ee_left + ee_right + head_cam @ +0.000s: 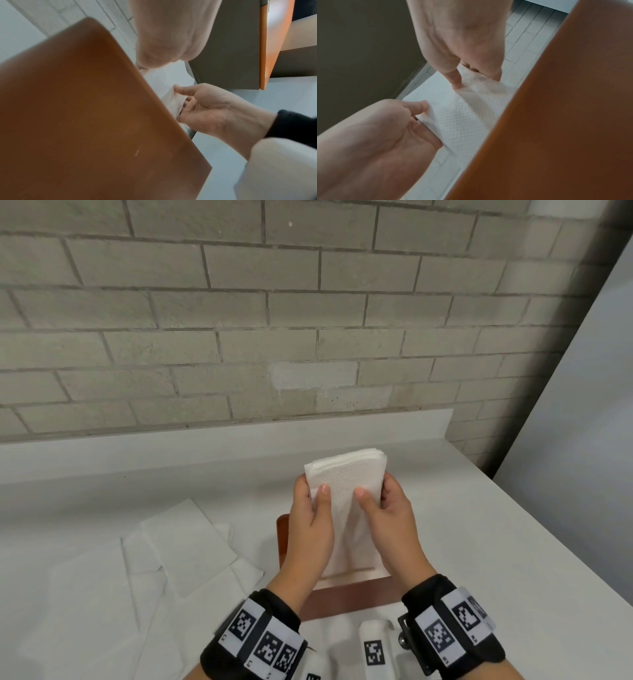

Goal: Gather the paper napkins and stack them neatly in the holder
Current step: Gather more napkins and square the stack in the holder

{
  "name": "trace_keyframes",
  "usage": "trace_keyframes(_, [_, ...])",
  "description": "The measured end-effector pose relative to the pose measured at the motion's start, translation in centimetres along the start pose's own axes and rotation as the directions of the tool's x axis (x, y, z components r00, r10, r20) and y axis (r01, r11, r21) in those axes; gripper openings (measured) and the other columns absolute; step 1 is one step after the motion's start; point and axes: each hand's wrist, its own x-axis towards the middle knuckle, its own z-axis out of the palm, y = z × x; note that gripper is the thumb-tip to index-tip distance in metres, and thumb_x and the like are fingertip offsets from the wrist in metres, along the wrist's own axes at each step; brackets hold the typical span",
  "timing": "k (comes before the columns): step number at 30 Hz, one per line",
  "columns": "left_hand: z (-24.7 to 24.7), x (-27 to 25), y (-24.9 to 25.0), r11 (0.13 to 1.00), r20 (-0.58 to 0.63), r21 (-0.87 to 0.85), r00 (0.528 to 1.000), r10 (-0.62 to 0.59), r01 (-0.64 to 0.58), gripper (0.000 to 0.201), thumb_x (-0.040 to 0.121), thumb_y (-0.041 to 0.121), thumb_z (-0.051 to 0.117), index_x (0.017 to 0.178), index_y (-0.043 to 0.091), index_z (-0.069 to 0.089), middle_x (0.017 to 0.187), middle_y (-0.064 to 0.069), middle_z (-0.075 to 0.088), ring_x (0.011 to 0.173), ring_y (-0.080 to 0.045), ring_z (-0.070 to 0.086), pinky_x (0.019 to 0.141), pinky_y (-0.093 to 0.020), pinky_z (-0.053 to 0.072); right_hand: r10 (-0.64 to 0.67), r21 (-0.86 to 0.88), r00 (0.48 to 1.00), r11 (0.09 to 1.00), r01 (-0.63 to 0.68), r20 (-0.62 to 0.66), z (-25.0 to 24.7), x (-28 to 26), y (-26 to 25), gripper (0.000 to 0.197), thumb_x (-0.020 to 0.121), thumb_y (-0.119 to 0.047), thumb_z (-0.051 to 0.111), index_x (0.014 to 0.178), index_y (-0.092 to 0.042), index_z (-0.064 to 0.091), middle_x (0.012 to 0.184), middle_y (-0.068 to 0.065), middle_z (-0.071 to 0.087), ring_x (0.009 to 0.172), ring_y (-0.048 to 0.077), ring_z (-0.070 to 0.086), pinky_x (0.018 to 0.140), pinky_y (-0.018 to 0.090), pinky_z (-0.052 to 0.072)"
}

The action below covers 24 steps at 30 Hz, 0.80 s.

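Left hand [310, 529] and right hand [388, 523] both pinch the napkin stack [346, 477], one on each side edge, thumbs on the near face, fingers curled behind. Stack stands upright with its lower end down in the wooden holder [342, 594]; top edge sticks well above both hands, layers at the top slightly fanned, not flush. Right wrist view: embossed near face of the stack is clear between the two thumbs, right thumb tip [456, 82] pressing into the paper and wrinkling it there. Left wrist view: brown holder wall [89, 115] fills most of the picture, right hand [205, 108] gripping the stack's edge just past the wall's rim. Holder sits on the white surface [479, 542], near its front. Loose napkins [185, 546] lie flat and overlapping on the surface to the left of the holder, near it; edges skewed at mixed angles, cannot tell the count. Right of the holder the surface runs bare out to its angled right edge. Behind the holder, open surface up to the raised white lip [239, 440] under the brick wall [274, 320]. White tagged blocks [375, 648] sit by the wrists at the near edge.
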Motion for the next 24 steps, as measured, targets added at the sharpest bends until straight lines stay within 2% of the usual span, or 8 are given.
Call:
trace_keyframes(2, [0.3,-0.1,0.5,0.998,-0.005,-0.049,0.999,0.041,-0.041,0.026,0.097,0.015,0.046,0.12,0.026,0.041,0.109,0.013,0.058,0.093,0.012,0.06,0.074,-0.007,0.048,-0.056,0.068,0.998,0.996,0.057,-0.022,0.1,-0.1,-0.9,0.027,0.09,-0.008,0.061,0.115,-0.02,0.058,0.105,-0.001,0.07,0.099,0.016,0.068,0.078,0.024,0.055])
trace_keyframes(4, [0.4,-0.2,0.5,0.996,-0.007,-0.073,0.999,0.048,-0.049,0.035,0.095,0.019,0.05,0.126,0.029,0.037,0.114,0.012,0.059,0.1,0.009,0.059,0.077,-0.008,0.048,-0.087,0.108,0.996,0.99,0.086,0.007,0.2,-0.3,-1.3,0.039,0.089,-0.011,0.064,0.125,-0.02,0.053,0.112,-0.002,0.068,0.102,0.011,0.067,0.083,0.026,0.056])
trace_keyframes(8, [0.2,0.2,-1.0,0.999,0.06,0.024,0.997,-0.049,0.048,0.024,0.096,0.031,0.048,0.115,0.043,0.043,0.116,0.015,0.058,0.109,0.001,0.058,0.082,-0.011,0.047,-0.028,0.019,0.997,0.999,0.026,0.077,0.3,-0.3,0.1,0.063,0.087,-0.014,0.067,0.141,-0.026,0.035,0.124,-0.006,0.06,0.11,0.005,0.061,0.087,0.021,0.052])
trace_keyframes(11, [-0.3,0.6,-1.2,0.998,-0.001,0.056,0.999,-0.038,0.038,0.029,0.095,0.033,0.05,0.123,0.035,0.044,0.117,0.013,0.058,0.106,0.003,0.057,0.083,-0.008,0.047,-0.003,-0.022,0.996,1.0,0.005,0.087,0.3,-0.2,1.0,0.067,0.089,-0.005,0.06,0.144,-0.027,0.028,0.124,-0.011,0.056,0.107,-0.004,0.058,0.081,0.014,0.05])
trace_keyframes(13, [-0.2,0.7,-1.1,0.996,0.049,0.059,0.997,-0.065,0.063,0.03,0.094,0.033,0.052,0.124,0.031,0.048,0.116,0.013,0.06,0.107,0.001,0.058,0.085,-0.01,0.047,0.007,-0.038,0.996,0.999,-0.004,0.088,0.5,-0.2,1.1,0.066,0.091,-0.004,0.057,0.145,-0.029,0.029,0.121,-0.006,0.059,0.103,-0.001,0.062,0.08,0.017,0.051])
trace_keyframes(18, [0.2,0.5,-0.8,0.994,0.078,0.066,0.993,-0.088,0.083,0.036,0.094,0.033,0.052,0.128,0.037,0.039,0.122,0.009,0.057,0.111,-0.003,0.056,0.095,-0.023,0.047,-0.036,-0.012,0.996,0.999,0.037,0.085,0.6,-0.4,0.0,0.055,0.094,-0.005,0.052,0.138,-0.035,0.035,0.111,-0.011,0.061,0.092,-0.005,0.064,0.079,0.014,0.051])
trace_keyframes(21, [0.0,0.6,-0.4,0.997,0.051,0.033,0.997,-0.066,0.065,0.033,0.094,0.029,0.054,0.125,0.033,0.044,0.114,0.009,0.061,0.1,0.002,0.06,0.084,-0.016,0.05,-0.063,0.035,0.994,0.998,0.06,0.094,0.3,-0.5,-0.4,0.054,0.094,-0.006,0.055,0.138,-0.032,0.04,0.114,-0.003,0.063,0.094,0.003,0.066,0.078,0.016,0.052])
trace_keyframes(24, [-0.2,1.3,0.0,0.998,0.025,-0.003,0.997,-0.069,0.069,0.032,0.093,0.022,0.056,0.123,0.029,0.046,0.11,0.006,0.062,0.092,0.006,0.062,0.075,-0.01,0.049,-0.073,0.046,0.992,0.997,0.068,0.101,-0.2,-0.4,-0.2,0.061,0.089,-0.008,0.063,0.14,-0.032,0.039,0.117,-0.003,0.063,0.1,0.009,0.066,0.079,0.02,0.053])
